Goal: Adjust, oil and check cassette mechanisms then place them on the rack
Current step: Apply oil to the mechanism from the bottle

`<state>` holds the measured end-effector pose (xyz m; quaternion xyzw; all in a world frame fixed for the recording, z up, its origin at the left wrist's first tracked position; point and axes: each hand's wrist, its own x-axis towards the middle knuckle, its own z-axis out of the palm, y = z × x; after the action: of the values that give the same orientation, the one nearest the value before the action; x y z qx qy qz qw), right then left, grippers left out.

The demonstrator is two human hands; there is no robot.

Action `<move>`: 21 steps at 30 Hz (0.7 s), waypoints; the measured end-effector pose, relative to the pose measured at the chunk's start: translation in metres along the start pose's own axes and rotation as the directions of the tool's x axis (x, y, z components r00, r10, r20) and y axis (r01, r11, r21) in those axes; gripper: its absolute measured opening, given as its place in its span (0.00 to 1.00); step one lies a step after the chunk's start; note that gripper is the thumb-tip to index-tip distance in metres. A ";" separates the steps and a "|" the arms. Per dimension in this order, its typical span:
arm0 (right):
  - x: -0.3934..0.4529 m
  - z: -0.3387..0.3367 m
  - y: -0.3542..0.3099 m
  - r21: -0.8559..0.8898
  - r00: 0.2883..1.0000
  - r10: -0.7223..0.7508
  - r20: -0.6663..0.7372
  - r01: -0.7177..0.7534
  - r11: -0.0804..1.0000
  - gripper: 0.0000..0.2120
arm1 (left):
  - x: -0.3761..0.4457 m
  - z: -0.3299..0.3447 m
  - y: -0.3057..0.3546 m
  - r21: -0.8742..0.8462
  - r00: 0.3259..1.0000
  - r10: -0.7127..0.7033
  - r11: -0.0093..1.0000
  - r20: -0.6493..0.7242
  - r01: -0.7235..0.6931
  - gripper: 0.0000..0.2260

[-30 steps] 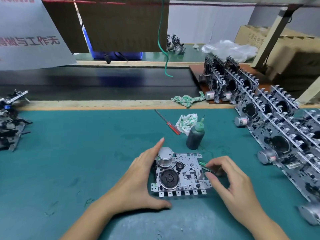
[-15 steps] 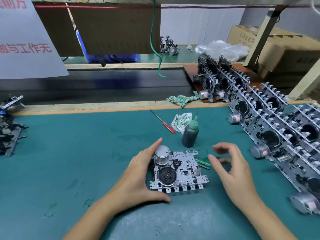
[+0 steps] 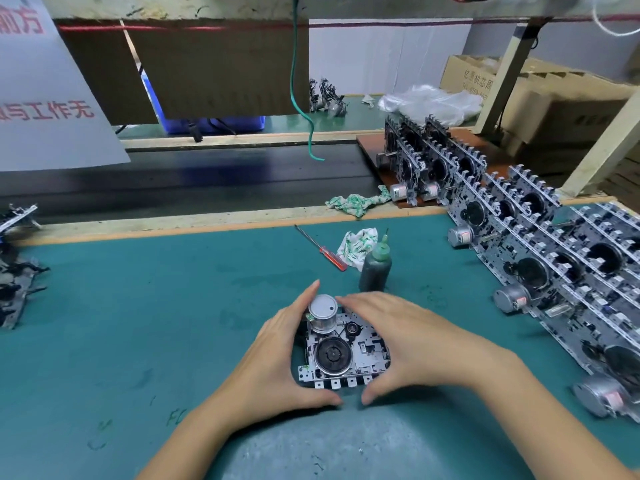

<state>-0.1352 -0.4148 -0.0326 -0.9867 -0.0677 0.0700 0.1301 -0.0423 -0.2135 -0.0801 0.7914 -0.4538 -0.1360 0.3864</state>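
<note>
A silver cassette mechanism [image 3: 341, 355] with a round motor and a black flywheel lies flat on the green mat in front of me. My left hand [image 3: 273, 362] cups its left side, fingers up along the edge by the motor and thumb under the front edge. My right hand [image 3: 408, 341] grips the right side, fingers reaching across the back edge and thumb at the front. The mechanism's right part is hidden under that hand. A long rack of finished mechanisms [image 3: 540, 265] runs along the right.
A dark oil bottle with a green nozzle [image 3: 375, 268] stands just behind the mechanism, beside a rag [image 3: 356, 244] and a red-handled screwdriver [image 3: 323, 251]. More mechanisms [image 3: 14, 282] are piled at the left edge. A black conveyor belt [image 3: 207, 181] lies beyond the mat.
My right hand let go of a green-handled tool beside the mechanism, then moved left and took hold of the mechanism's right side. The left hand stayed in place.
</note>
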 end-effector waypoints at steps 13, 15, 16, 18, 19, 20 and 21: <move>0.033 0.006 0.016 0.888 0.614 0.750 -0.246 -0.168 0.429 0.30 | -0.002 -0.003 0.002 -0.004 0.999 0.030 1.000 0.021 -0.030 0.53; 0.037 0.016 0.018 0.840 0.631 0.731 -0.261 -0.224 0.494 0.21 | -0.002 -0.003 0.004 -0.001 0.999 0.048 0.999 0.012 -0.048 0.53; 0.037 0.019 0.019 0.810 0.640 0.715 -0.280 -0.241 0.534 0.17 | -0.002 -0.004 0.005 0.009 0.998 0.061 0.998 0.009 -0.061 0.53; 0.037 0.022 0.020 0.788 0.657 0.693 -0.296 -0.242 0.566 0.15 | -0.002 -0.004 0.006 0.021 0.997 0.079 0.997 -0.002 -0.079 0.53; 0.038 0.023 0.020 0.795 0.666 0.680 -0.306 -0.214 0.567 0.14 | -0.002 -0.004 0.006 0.021 0.997 0.080 0.997 -0.010 -0.080 0.53; 0.038 0.023 0.020 0.809 0.672 0.663 -0.329 -0.162 0.565 0.13 | -0.002 -0.004 0.005 0.019 0.997 0.081 0.997 -0.015 -0.081 0.53; 0.038 0.023 0.020 0.818 0.671 0.645 -0.365 -0.099 0.566 0.12 | -0.002 -0.004 0.005 0.019 0.996 0.083 0.996 -0.018 -0.083 0.53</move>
<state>-0.0997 -0.4223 -0.0645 -0.7939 0.2410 -0.2170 0.5144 -0.0442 -0.2111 -0.0739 0.7766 -0.4838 -0.1082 0.3887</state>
